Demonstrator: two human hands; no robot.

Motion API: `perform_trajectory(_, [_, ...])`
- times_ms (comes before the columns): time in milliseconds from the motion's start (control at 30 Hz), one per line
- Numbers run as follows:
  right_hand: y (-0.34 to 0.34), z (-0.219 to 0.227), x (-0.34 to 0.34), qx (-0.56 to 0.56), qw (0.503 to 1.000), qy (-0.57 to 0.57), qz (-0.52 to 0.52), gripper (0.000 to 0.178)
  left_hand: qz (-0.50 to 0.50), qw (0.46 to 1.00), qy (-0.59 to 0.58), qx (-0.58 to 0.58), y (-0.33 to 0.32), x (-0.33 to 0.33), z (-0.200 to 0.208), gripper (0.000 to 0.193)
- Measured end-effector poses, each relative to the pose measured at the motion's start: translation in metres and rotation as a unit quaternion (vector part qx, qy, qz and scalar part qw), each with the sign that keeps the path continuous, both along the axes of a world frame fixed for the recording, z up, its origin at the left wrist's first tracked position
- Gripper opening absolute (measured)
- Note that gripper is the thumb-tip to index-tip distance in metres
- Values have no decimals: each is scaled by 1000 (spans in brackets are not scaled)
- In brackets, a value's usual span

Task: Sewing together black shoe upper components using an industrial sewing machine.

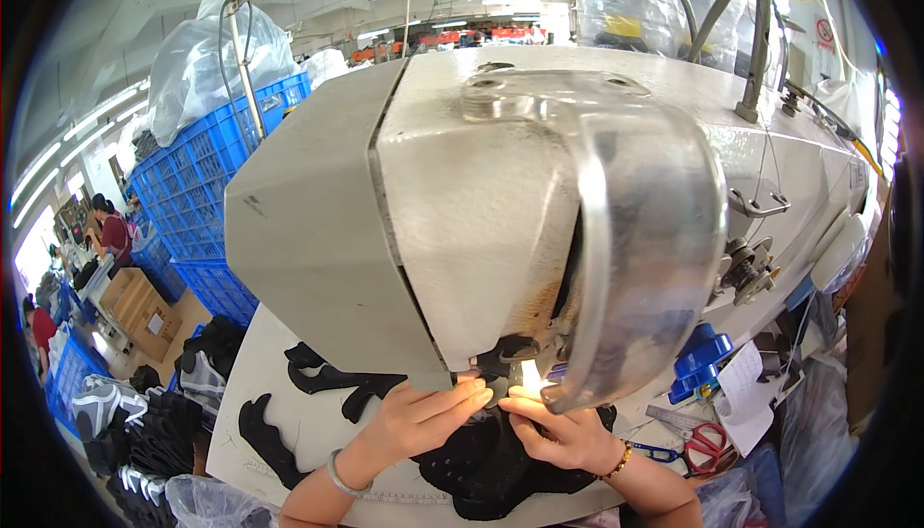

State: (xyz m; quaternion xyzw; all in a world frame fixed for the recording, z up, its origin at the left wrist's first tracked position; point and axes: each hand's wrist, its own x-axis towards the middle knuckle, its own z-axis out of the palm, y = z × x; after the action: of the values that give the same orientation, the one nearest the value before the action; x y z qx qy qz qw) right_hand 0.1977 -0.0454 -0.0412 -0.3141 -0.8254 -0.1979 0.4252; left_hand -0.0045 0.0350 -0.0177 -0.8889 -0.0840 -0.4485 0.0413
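A large pale sewing machine point(481, 201) fills the middle of the view, a clear curved guard point(654, 249) on its front. Beneath its head, in the glow of a small lamp point(531, 376), both hands meet at a black fabric piece point(481, 475) that spreads toward me over the table. My left hand point(428, 419) is closed on it, fingertips pressed together left of the needle area. From the right, my right hand point(566, 438) pinches it with bent fingers. The machine head partly hides the fingertips and the needle. Loose black cut pieces point(269, 439) lie to the left.
Right of my right hand lie red-handled scissors point(707, 448), a blue plastic holder point(701, 362) and a paper sheet point(747, 398). At left stand stacked blue crates point(197, 181), a pile of black and grey shoe parts point(159, 422) and a cardboard box point(140, 311). People work farther off.
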Motion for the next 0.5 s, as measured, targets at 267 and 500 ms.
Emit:
perform_trajectory(267, [-2, 8, 0, -19, 1000, -12, -19, 19, 6, 998, 48, -38, 1, -9, 6, 30])
perform_trajectory(500, [3, 2, 1, 15, 1000, -2, -17, 17, 4, 997, 64, -44, 1, -9, 3, 32])
